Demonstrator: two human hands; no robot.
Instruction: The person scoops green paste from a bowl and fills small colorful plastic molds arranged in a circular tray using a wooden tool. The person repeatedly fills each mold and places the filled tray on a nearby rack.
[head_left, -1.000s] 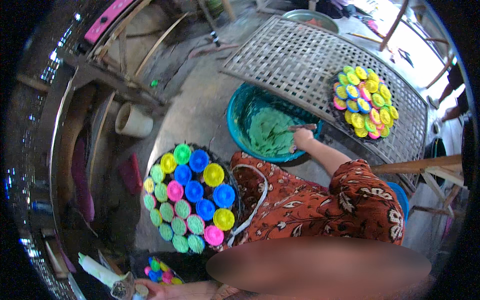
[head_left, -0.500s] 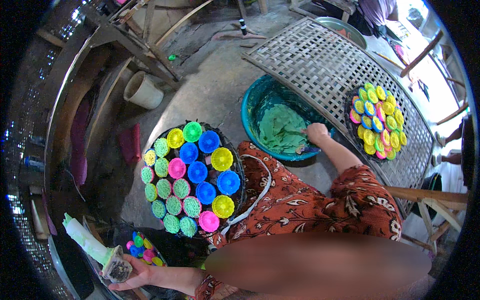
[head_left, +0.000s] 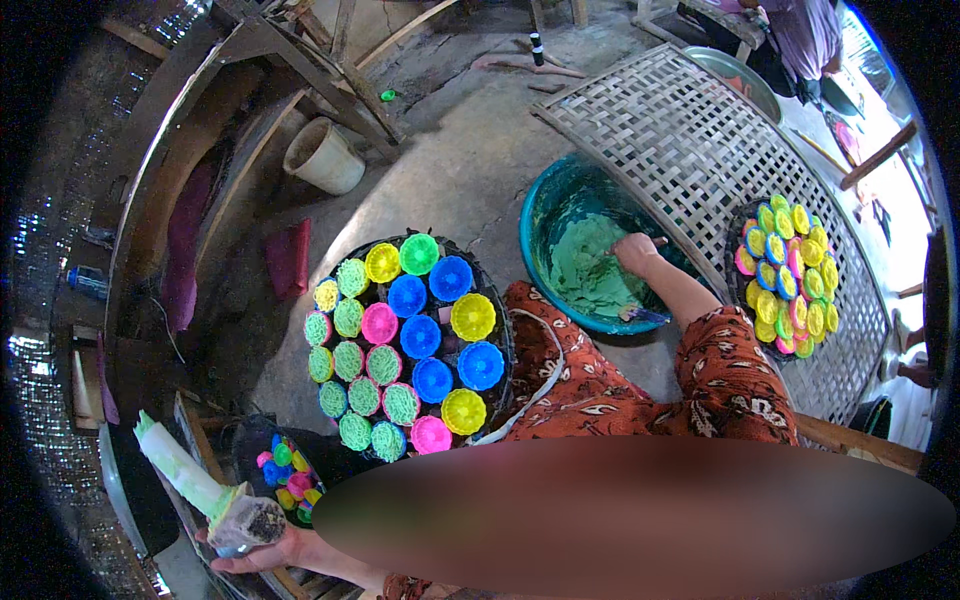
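My left hand [head_left: 270,555] at lower left grips the dark crusted end of a white tube [head_left: 175,465] smeared with pale green paste. My right hand [head_left: 638,255] is inside a teal basin [head_left: 540,230], its curled fingers in green paste [head_left: 590,270]; what they hold is unclear. A smeared utensil [head_left: 640,316] lies at the basin's lower rim. Between my hands, a dark round tray [head_left: 452,390] bears several bright plastic cups, some topped with pale green strands of paste.
A woven bamboo rack [head_left: 650,120] carries a pile of coloured cups [head_left: 790,270]. A white bucket [head_left: 322,155] stands beside wooden framing [head_left: 250,40]. More cups [head_left: 290,475] sit at lower left. A person in purple [head_left: 800,30] is at upper right, near a metal basin [head_left: 755,90].
The view has shifted, so most things sit further right in it. My right hand has moved away from the utensil, deeper into the paste. My left hand still holds the tube.
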